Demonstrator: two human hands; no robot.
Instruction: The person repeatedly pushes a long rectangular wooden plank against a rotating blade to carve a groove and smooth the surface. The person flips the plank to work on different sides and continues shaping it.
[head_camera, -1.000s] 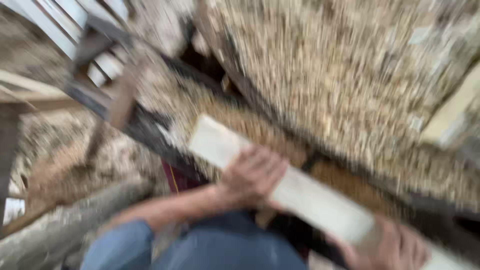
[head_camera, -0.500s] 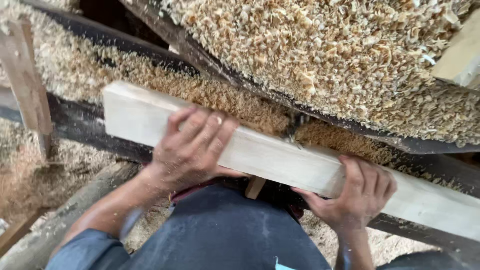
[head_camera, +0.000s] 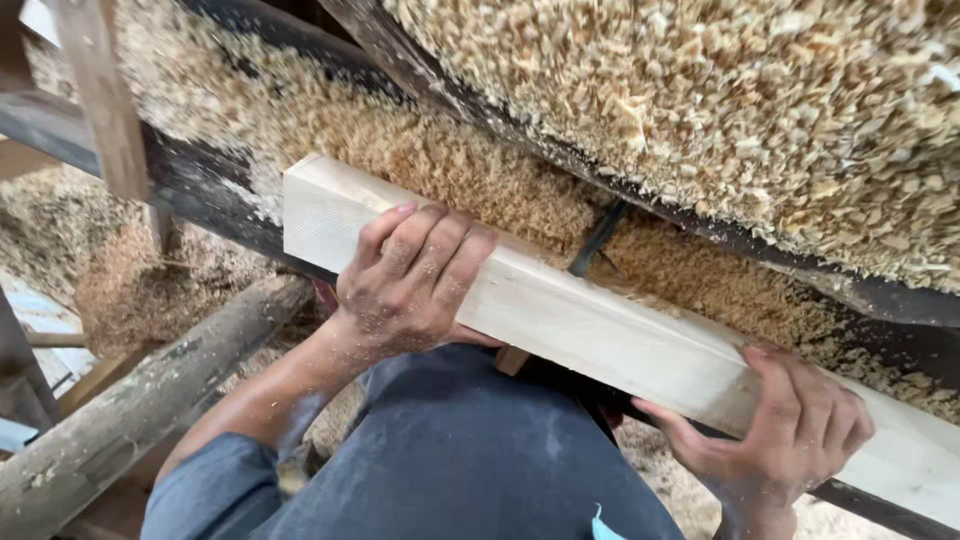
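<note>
A long pale squared wooden beam (head_camera: 600, 335) lies slanted across the view, from upper left down to lower right, on a dark frame covered in sawdust. My left hand (head_camera: 410, 285) grips it near its left end, fingers curled over the top face. My right hand (head_camera: 785, 440) holds the beam further right, fingers wrapped over its near edge. Both hands are dusted with sawdust. A dark metal piece (head_camera: 597, 240) stands up just behind the beam, between my hands.
A thick heap of wood shavings (head_camera: 720, 110) fills the upper right on a dark machine bed (head_camera: 880, 300). A wooden post (head_camera: 100, 100) stands at the upper left. A rough log (head_camera: 140, 410) lies at lower left over a sawdust-strewn floor.
The beam has shifted to the right with both hands on it. The camera has steadied and come closer.
</note>
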